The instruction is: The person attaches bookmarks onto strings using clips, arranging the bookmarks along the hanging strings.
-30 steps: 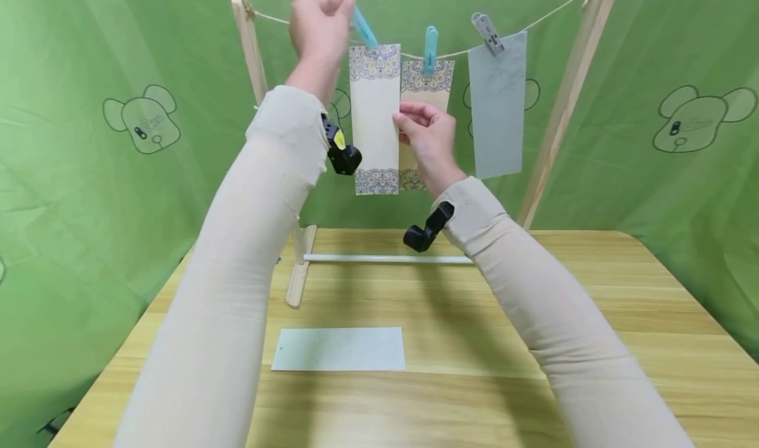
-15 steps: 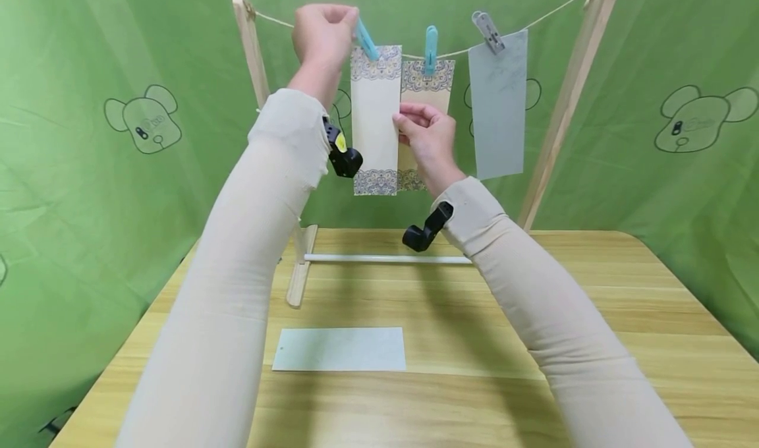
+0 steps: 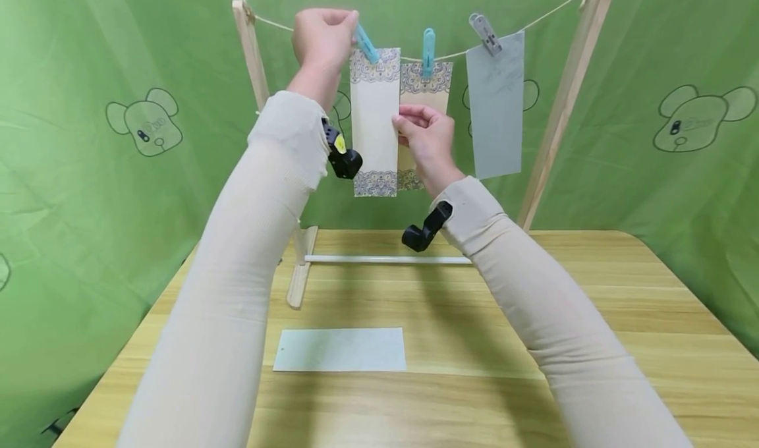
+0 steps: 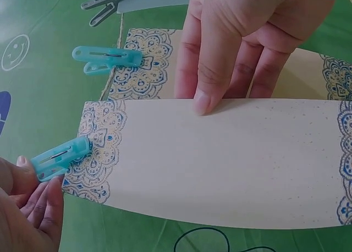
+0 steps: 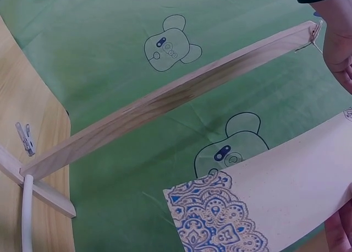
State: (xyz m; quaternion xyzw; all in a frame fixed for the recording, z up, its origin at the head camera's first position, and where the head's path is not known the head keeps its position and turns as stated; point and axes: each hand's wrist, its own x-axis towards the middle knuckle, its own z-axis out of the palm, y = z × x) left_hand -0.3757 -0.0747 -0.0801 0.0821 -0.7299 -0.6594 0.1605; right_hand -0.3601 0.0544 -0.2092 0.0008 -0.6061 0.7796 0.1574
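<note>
My left hand (image 3: 323, 36) pinches the handle end of a light blue clothespin (image 3: 366, 43). The clothespin's tip lies over the top edge of a cream card (image 3: 375, 118) with patterned bands, hanging before the string. My right hand (image 3: 433, 141) pinches that card's right edge, its thumb in front and its fingers behind, as the left wrist view shows. Just behind the right hand, a tan patterned card (image 3: 423, 95) hangs from another blue clothespin (image 3: 428, 51). To its right hangs a grey card (image 3: 497, 112) under a tilted grey clothespin (image 3: 486, 34).
Two wooden posts (image 3: 566, 99) carry the string (image 3: 557, 12), with a white rod (image 3: 385, 259) low between them. A pale card (image 3: 339, 350) lies flat on the table (image 3: 450, 395). Near the left post's foot, the right wrist view has a loose grey clothespin (image 5: 25, 137).
My left hand has come down slightly with the clothespin. The right hand keeps its pinch on the card and has hardly moved.
</note>
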